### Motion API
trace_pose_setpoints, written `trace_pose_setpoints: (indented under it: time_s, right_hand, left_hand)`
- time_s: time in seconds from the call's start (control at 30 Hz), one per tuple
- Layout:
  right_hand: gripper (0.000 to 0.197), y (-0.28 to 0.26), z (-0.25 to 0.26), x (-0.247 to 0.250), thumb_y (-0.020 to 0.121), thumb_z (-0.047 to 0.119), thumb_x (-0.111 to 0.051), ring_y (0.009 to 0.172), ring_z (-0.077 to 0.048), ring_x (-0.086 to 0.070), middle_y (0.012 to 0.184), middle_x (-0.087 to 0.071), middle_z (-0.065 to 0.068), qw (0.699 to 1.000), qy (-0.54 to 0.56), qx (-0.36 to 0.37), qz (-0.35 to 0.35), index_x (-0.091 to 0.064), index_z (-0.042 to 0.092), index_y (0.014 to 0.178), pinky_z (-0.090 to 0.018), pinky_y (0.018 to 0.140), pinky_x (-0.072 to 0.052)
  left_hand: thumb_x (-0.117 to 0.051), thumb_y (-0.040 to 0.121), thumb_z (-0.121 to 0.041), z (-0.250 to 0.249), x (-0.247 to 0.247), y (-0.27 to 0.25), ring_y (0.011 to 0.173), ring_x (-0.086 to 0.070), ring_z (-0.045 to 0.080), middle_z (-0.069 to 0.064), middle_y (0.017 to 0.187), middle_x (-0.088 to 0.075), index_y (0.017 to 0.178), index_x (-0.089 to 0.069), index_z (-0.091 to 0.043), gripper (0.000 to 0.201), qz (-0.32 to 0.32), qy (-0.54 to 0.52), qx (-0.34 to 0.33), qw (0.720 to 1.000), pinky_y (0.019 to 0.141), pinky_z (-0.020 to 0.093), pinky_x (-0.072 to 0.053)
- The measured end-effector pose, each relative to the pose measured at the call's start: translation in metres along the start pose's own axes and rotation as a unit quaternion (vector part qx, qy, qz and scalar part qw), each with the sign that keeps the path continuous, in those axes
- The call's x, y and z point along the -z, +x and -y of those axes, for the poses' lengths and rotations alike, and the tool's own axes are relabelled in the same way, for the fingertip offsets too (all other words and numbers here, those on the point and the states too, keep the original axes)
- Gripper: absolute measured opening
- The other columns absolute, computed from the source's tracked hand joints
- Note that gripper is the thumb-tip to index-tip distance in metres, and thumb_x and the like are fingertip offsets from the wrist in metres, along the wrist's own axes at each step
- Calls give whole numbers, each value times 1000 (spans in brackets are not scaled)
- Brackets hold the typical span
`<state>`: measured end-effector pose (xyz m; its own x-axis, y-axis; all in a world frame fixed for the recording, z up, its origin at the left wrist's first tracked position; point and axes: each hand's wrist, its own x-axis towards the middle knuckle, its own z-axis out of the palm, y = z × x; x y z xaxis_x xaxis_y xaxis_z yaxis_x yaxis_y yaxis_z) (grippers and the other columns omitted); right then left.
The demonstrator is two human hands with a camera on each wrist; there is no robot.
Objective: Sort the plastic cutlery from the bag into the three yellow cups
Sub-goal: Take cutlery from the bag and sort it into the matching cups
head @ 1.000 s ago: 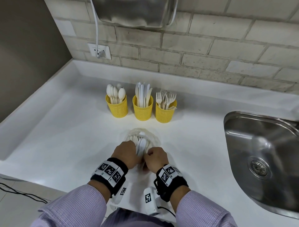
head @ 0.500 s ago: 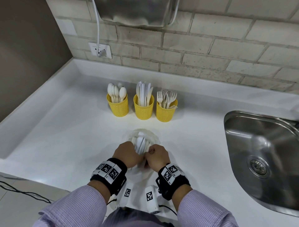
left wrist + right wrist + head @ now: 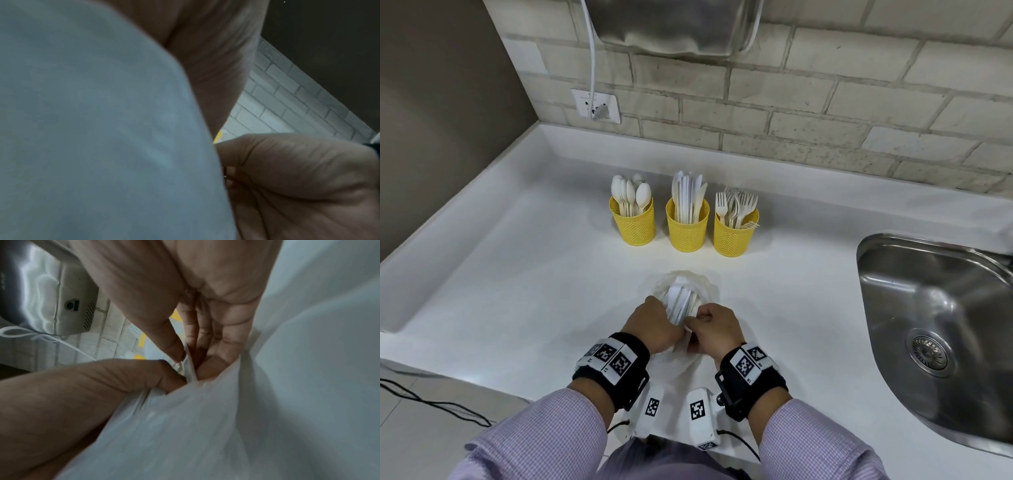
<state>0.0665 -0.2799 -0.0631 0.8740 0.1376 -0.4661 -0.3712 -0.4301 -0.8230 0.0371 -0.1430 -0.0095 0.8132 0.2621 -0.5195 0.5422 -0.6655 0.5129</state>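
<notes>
Three yellow cups stand in a row at the back: the spoon cup [image 3: 634,224], the knife cup [image 3: 687,226] and the fork cup [image 3: 734,233]. A clear plastic bag [image 3: 690,289] of white cutlery lies on the white counter [image 3: 517,274] in front of them. My left hand [image 3: 654,325] grips the bag's near end from the left. My right hand [image 3: 714,329] pinches the same bunched plastic from the right. In the right wrist view the right hand's thumb and fingers [image 3: 191,360] squeeze a fold of the bag [image 3: 267,402], and the left hand [image 3: 82,394] sits against it. The bag [image 3: 92,129] fills most of the left wrist view.
A steel sink [image 3: 941,325] is set into the counter at the right. A brick wall runs behind the cups, with a socket [image 3: 595,106], a white cable and a metal dryer [image 3: 674,27]. A dark wall closes off the left. Black cables [image 3: 431,401] lie on the floor.
Both hands have stayed on the bag's near end, shifting only slightly. The cups and their cutlery have not moved.
</notes>
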Motion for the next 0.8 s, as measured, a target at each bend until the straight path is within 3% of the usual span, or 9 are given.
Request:
trace_pose_setpoints:
  time_s: [0.07,0.13,0.23,0.3,0.4,0.5,0.63,0.73,0.8]
  right_hand:
    - [16,8,-10,-2,54,46,-66,77,-39,-70,57,-57,7,1000,12,2,13,-60,32,59,-56,75,-61]
    - [15,9,-10,-3,54,45,-65,81,-42,-71,62,-61,0,1000,15,3,18,-61,32,61,-58,75,-61]
    - [16,4,-2,-2,56,45,-66,80,-42,-70,65,-63,-3,999,27,14,21,-62,31,62,-58,74,-60]
    - [20,-3,5,1,58,45,-65,76,-43,-69,61,-59,-3,999,36,28,23,-61,26,63,-61,72,-59]
    - [30,-9,8,2,63,43,-64,76,-43,-68,64,-62,-12,998,40,40,24,-58,14,68,-62,71,-58]
    - [28,-6,2,2,70,43,-61,80,-39,-71,77,-70,-15,998,29,43,36,-62,15,73,-59,74,-60]
    - [30,-19,20,10,75,39,-51,76,-33,-72,74,-72,-7,996,-16,69,58,-70,16,72,-55,73,-61]
    - [27,-24,32,14,86,22,-53,66,-29,-70,69,-69,-11,996,-25,76,44,-69,4,73,-52,72,-61]
    - [19,-21,32,19,88,15,-57,72,-23,-66,78,-67,-8,991,-71,114,-16,-72,9,79,-37,79,-57]
  left_hand:
    - [-71,88,-32,1,1,0,72,-52,14,1,85,-56,88,-49,-12,30,-7,-10,-16,1000,55,24,-35]
    - [-69,89,-26,1,1,0,65,-48,13,0,76,-52,78,-47,-14,27,-1,-40,-28,999,56,25,-35]
    - [-69,87,-21,0,3,-1,68,-53,12,0,80,-56,90,-52,-11,20,28,-89,-35,995,56,25,-37]
    - [-71,76,-27,1,4,0,67,-58,14,1,79,-59,94,-54,-10,30,49,-140,-32,988,58,26,-43]
    - [-72,59,-35,7,3,6,72,-68,22,8,80,-67,98,-60,-4,51,78,-181,-40,980,72,47,-59]
    - [-77,57,-26,10,4,6,79,-71,24,10,86,-69,105,-59,-1,57,109,-186,-48,975,81,55,-62]
    - [-93,52,-33,16,1,10,78,-72,23,10,86,-71,98,-62,-2,63,99,-153,-71,981,74,49,-63]
    - [-79,63,-28,6,4,-2,55,-53,14,1,62,-58,70,-58,-8,29,61,-142,-92,984,55,30,-44]
    - [-74,75,-23,2,5,-7,52,-52,11,-2,60,-57,69,-59,-15,18,51,-139,-90,985,54,25,-40]
